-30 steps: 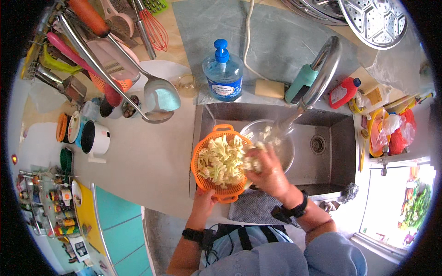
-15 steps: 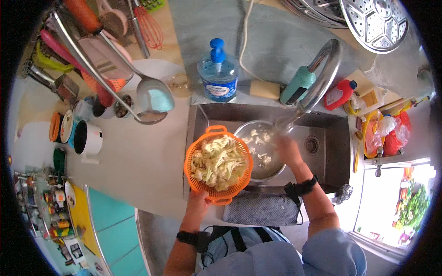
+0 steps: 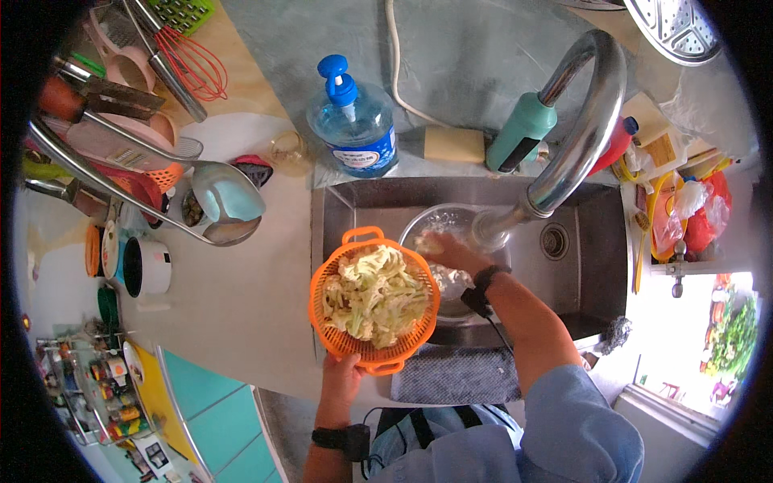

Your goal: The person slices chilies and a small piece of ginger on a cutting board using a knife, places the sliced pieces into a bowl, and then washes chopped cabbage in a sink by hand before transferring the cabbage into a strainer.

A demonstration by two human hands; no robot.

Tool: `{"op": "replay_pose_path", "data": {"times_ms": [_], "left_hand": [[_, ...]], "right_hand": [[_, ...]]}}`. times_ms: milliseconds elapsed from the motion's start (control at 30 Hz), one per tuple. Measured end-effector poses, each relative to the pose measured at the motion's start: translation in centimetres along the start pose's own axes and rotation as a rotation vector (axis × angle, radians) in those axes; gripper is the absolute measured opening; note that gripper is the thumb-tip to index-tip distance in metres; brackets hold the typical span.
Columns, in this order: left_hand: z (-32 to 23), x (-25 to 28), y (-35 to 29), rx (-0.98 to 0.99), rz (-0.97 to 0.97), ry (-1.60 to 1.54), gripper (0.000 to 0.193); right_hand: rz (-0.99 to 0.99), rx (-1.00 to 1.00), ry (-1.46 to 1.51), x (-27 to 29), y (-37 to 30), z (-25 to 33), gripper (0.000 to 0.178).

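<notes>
An orange colander (image 3: 317,304) heaped with pale cauliflower pieces (image 3: 375,296) is held over the sink's left front edge. My left hand (image 3: 345,377) is closed on its near rim beside the lower handle. To its right, a round metal basin (image 3: 441,210) with water sits in the sink. My right hand (image 3: 457,253) reaches into this basin, fingers stretched leftward and slightly smeared, among cauliflower florets (image 3: 452,281). The faucet (image 3: 538,201) hangs over the basin's right side. My fingertips are partly lost in the water.
The steel sink (image 3: 592,274) extends right to its drain. Behind it stand a blue pump bottle (image 3: 354,133), a yellowish sponge block (image 3: 454,146) and a teal bottle (image 3: 523,133). A ladle (image 3: 233,231) and other utensils jut out at left. A dark mat (image 3: 455,377) lies along the front edge.
My right hand has moved left within the basin, from under the faucet to the floret side. My left hand still holds the colander. The view has shifted somewhat.
</notes>
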State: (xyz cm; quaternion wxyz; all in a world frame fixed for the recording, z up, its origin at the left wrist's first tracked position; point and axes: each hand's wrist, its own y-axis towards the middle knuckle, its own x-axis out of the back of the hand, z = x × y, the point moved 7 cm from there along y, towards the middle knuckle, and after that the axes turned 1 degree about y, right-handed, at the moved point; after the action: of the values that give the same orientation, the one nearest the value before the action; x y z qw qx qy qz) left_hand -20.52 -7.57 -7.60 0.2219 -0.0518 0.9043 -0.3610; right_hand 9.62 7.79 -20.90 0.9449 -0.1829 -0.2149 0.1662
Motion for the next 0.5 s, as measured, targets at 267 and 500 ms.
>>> {"op": "replay_pose_path", "data": {"times_ms": [267, 500], "left_hand": [[0.2, 0.0, 0.2, -0.013, 0.049, -0.038, 0.044], [-0.3, -0.5, 0.1, -0.004, 0.036, -0.019, 0.041]], "right_hand": [[0.278, 0.369, -0.333, -9.2, -1.8, -2.3, 0.064], [0.302, -0.009, -0.179, -6.5, -4.1, 0.0, 0.054]]}}
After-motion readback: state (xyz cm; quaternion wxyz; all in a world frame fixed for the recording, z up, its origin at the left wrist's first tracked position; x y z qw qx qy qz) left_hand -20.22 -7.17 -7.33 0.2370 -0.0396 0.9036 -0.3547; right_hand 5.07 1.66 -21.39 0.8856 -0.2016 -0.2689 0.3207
